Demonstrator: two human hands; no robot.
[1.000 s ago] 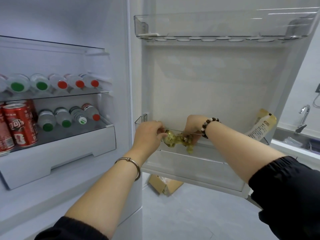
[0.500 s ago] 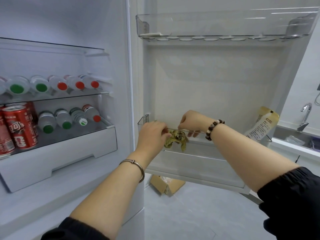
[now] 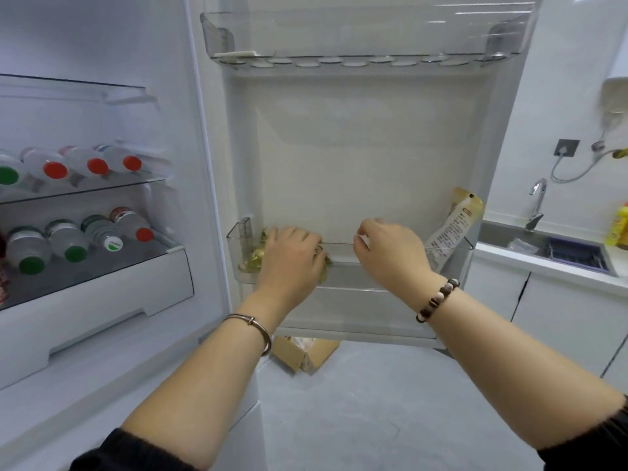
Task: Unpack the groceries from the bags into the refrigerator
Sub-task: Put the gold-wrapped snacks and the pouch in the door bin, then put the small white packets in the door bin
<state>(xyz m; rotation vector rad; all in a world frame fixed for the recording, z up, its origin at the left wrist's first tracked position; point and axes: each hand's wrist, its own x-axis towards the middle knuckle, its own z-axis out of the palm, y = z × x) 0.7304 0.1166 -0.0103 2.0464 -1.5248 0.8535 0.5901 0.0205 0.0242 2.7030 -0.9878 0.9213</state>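
Bright diffuse lighting, soft shadow below the fingers [image 3: 365, 234], glare streaks on the clear plastic door bin [image 3: 373, 32] well above them, slight blur, wide-angle bending at edges

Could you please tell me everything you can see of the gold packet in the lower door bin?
The gold packet is crinkly and shiny, greenish-gold, foil or plastic by its look, bunched rather than flat. It lies in the left end of the clear lower door bin, seen partly through its wall. The left hand covers its middle; whether it grips the packet cannot be told. The right hand is apart from it.
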